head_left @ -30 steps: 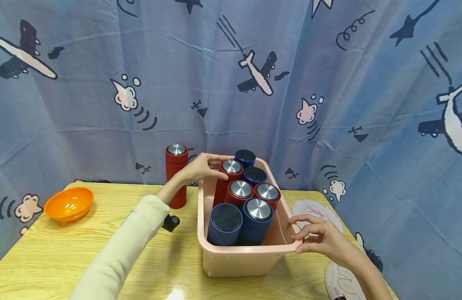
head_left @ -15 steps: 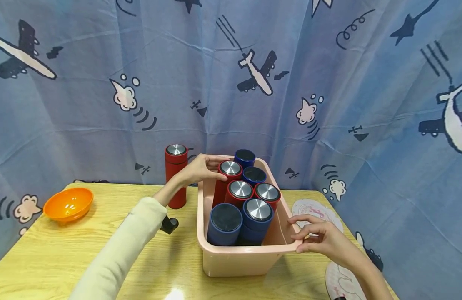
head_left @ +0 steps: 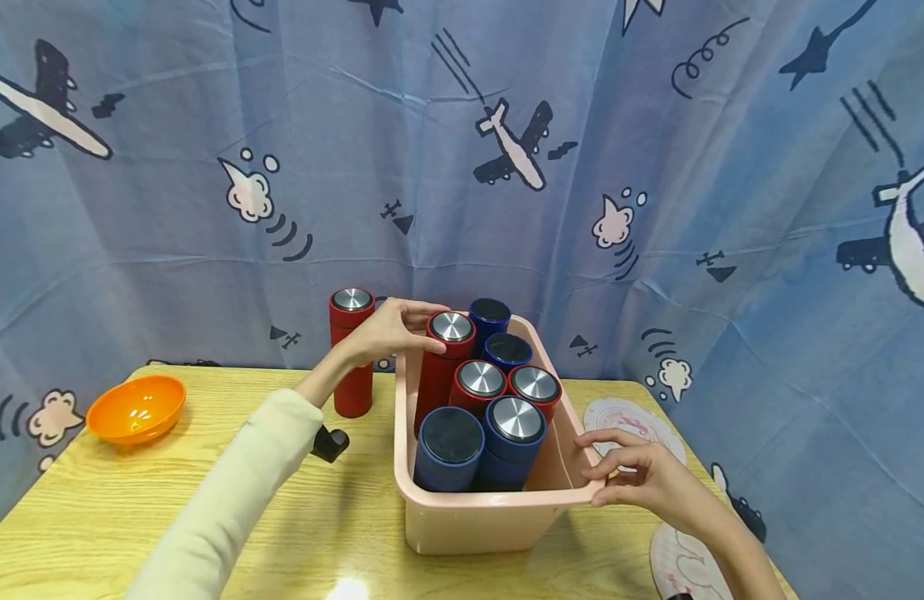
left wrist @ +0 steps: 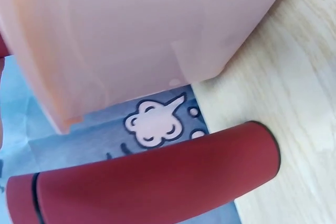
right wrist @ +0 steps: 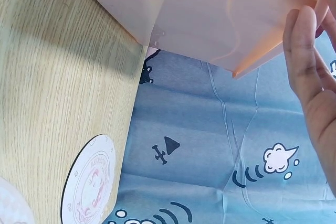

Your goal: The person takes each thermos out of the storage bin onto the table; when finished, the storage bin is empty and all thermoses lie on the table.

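Observation:
My left hand (head_left: 394,327) grips a red thermos (head_left: 439,367) with a brushed steel lid near its top, at the left side of a pink plastic bin (head_left: 476,525). Its lower part is hidden behind a blue thermos (head_left: 451,450). More red and blue thermoses crowd the bin, among them a blue one with a steel lid (head_left: 516,429). At the bin's front right corner, my right hand (head_left: 645,483) pinches the rim between thumb and fingers. Outside the bin, a second red thermos (left wrist: 157,182) stands upright to the left, behind my left wrist in the head view.
An orange bowl (head_left: 137,408) sits at the table's left. Two round white coasters (right wrist: 92,182) lie on the right side of the wooden table (head_left: 319,517). A blue patterned curtain (head_left: 342,167) hangs right behind the table. A small black object (head_left: 329,444) shows by the left sleeve.
My left hand has drawn the gripped red thermos leftward and slightly up, toward the bin's left wall. The right hand and the bin have stayed in place.

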{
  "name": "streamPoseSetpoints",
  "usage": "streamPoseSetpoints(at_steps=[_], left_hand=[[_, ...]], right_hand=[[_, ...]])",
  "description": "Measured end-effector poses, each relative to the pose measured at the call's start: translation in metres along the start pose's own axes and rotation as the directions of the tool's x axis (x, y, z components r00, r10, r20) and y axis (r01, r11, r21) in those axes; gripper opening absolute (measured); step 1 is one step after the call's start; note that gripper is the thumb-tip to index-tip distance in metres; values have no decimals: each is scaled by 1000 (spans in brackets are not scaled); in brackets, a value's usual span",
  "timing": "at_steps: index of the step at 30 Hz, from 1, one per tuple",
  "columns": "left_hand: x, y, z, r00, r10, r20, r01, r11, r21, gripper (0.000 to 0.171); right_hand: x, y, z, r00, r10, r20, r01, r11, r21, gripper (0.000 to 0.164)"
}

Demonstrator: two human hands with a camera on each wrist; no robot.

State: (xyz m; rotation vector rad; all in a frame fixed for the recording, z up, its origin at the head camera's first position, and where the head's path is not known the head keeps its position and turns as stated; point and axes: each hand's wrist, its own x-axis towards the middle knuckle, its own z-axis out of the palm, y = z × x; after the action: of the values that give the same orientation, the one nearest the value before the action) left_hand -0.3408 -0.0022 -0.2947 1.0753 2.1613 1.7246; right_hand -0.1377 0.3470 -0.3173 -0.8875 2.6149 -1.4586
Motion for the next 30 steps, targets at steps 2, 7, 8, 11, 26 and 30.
streamPoseSetpoints(at_steps=[2, 7, 8, 11, 26, 30], left_hand=[[-1, 5, -4, 1000, -4, -28, 5, 1000, 31, 55], [-5, 17, -12, 998, -9, -65, 14, 998, 65, 55], [-6, 18, -14, 998, -12, -70, 16, 998, 53, 55], [-8, 25, -16, 996, -20, -87, 21, 1000, 2, 54], [-15, 72, -25, 978, -9, -210, 4, 1000, -25, 53], [-16, 91, -28, 976, -1, -219, 0, 1000, -5, 52]], right_hand=[[0, 0, 0, 1000, -6, 2, 6, 1000, 2, 14], [0, -1, 0, 1000, -18, -4, 18, 999, -26, 14], [0, -1, 0, 1000, -21, -7, 21, 999, -35, 14], [0, -1, 1, 1000, -27, -13, 26, 998, -51, 14], [0, 1, 1, 1000, -12, -17, 11, 997, -71, 13], [0, 1, 0, 1000, -16, -16, 15, 998, -65, 13]])
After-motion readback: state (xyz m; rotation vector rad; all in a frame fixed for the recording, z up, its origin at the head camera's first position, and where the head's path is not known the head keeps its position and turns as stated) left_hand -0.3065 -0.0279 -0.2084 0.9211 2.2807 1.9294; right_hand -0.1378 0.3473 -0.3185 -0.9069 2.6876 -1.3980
